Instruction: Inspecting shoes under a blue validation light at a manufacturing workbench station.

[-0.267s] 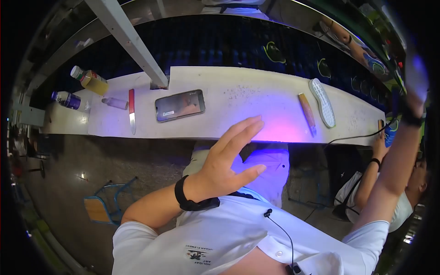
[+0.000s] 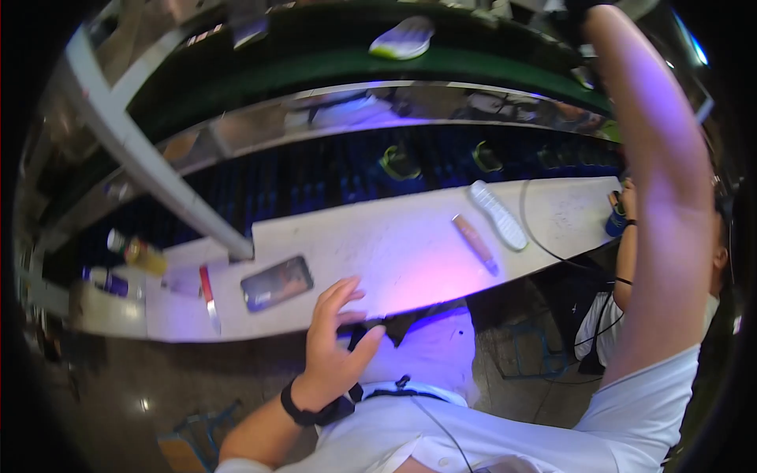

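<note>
My left hand (image 2: 337,343) hovers by the near edge of the white bench (image 2: 355,236), fingers apart and nothing in them. A dark phone (image 2: 277,284) lies just beyond it, to the left. Farther left is a knife with a red handle (image 2: 206,282). My right forearm (image 2: 658,134) stretches up and away to the upper right. Around the dark wristband the picture is blurred and cut by the upper edge, so the right hand's fingers are hidden. A wooden-handled tool (image 2: 475,243) and a pale shoe sole (image 2: 498,215) lie on the bench's right part.
Bottles (image 2: 143,257) stand at the bench's left end, beside a slanting metal post (image 2: 142,150). Behind runs a dark conveyor with shoes (image 2: 400,163); above it, a green belt carries a shoe (image 2: 402,39). A cable (image 2: 544,246) crosses the bench near a co-worker's hand (image 2: 629,199).
The view has tilted up, so the bench sits lower and the green belt shows. My right arm has swung from the right side to the upper right. The left hand remains open.
</note>
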A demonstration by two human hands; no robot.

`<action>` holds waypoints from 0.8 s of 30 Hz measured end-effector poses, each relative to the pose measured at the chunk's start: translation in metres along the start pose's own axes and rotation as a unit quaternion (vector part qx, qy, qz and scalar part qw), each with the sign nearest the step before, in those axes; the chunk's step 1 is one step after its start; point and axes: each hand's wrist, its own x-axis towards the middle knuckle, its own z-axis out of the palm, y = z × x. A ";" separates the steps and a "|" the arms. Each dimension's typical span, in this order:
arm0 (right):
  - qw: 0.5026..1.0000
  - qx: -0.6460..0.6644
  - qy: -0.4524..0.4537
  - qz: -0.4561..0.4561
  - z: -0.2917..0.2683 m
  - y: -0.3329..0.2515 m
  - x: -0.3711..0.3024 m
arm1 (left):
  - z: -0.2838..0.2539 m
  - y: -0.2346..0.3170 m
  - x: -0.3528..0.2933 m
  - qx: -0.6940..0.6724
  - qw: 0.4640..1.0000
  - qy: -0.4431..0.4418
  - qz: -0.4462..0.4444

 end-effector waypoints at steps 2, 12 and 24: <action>0.989 0.017 -0.112 0.094 -0.009 -0.067 0.005 | -0.009 -0.005 -0.005 -0.012 0.998 0.025 -0.054; 0.870 0.309 -0.352 0.157 -0.012 -0.225 -0.106 | 0.035 -0.127 0.129 0.043 0.996 -0.009 -0.081; 0.900 0.266 -0.265 0.223 -0.038 -0.239 -0.107 | 0.190 -0.247 0.342 0.210 0.807 0.244 -0.495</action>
